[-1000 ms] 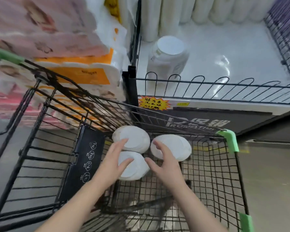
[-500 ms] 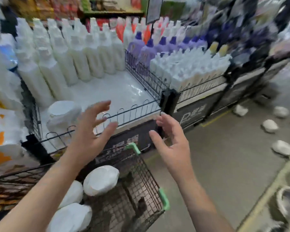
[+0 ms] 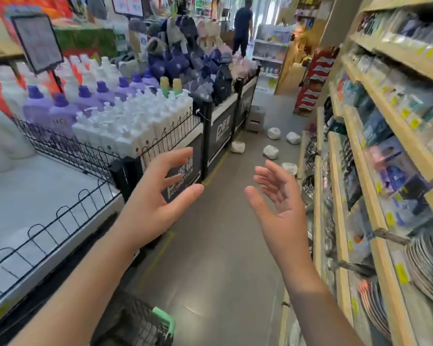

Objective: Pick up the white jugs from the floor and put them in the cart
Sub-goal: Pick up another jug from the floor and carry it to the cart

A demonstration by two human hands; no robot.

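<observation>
White jugs (image 3: 270,152) lie scattered on the floor (image 3: 210,245) well ahead; your left hand (image 3: 158,196) and right hand (image 3: 280,208) are spread open, empty, the right one nearer them.

Past my fingers, the black panel (image 3: 183,174) on the front of the display stand reads "PROMOTION" in white letters, with larger characters above that I cannot make out. The next black panel (image 3: 223,127) along carries a similar print, too blurred to read.

Five white jugs (image 3: 270,152) lie scattered on the grey floor (image 3: 210,258).
</observation>
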